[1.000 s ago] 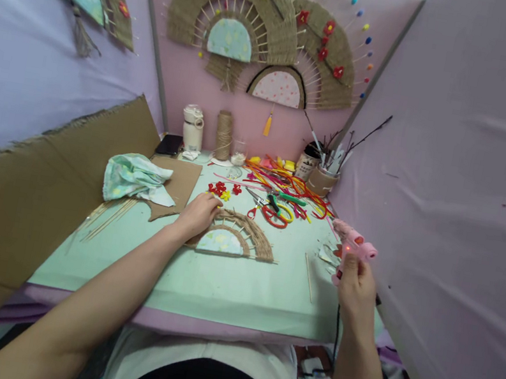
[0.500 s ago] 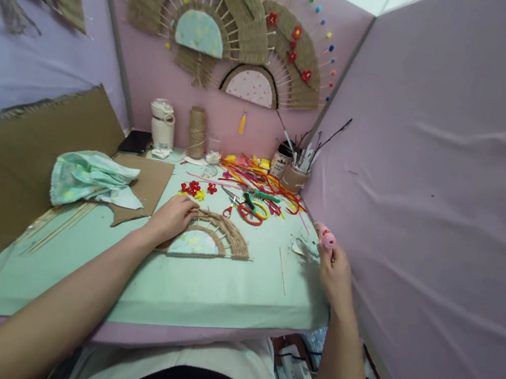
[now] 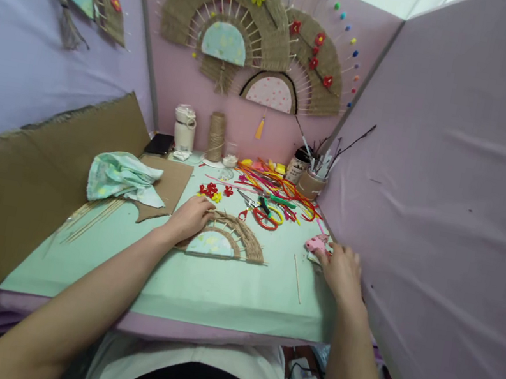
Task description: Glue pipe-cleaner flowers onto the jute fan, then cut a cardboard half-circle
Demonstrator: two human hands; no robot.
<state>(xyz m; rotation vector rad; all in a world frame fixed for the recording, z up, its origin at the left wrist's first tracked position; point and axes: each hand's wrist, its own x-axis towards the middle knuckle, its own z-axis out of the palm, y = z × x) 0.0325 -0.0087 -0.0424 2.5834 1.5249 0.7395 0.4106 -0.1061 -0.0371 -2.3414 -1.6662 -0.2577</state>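
A small half-round fan [image 3: 251, 241], wrapped in brown twine with a pale green patterned cloth centre [image 3: 212, 244], lies flat on the table. My left hand [image 3: 190, 219] grips its upper left rim, hiding that part of the weave. At the table's right side, my right hand [image 3: 341, 270] is closed around a pink glue gun [image 3: 316, 243], low over the tabletop; my fingers cover its handle. Behind the fan are several red and yellow pipe-cleaner flowers [image 3: 210, 190] and red-handled scissors [image 3: 264, 218]. One thin stick [image 3: 297, 279] lies between the fan and my right hand.
Cardboard [image 3: 169, 183] and crumpled green cloth [image 3: 123, 177] lie at left, near several thin sticks [image 3: 95, 221]. A white bottle [image 3: 184, 129], twine spool [image 3: 216, 137], pipe cleaners [image 3: 277, 187] and brush pot [image 3: 310, 185] line the back. A purple wall [image 3: 442, 247] bounds the right side.
My right hand has lowered the pink glue gun toward the tabletop and turned over it. My left hand stays on the fan. The view has shifted left, so everything appears further right.
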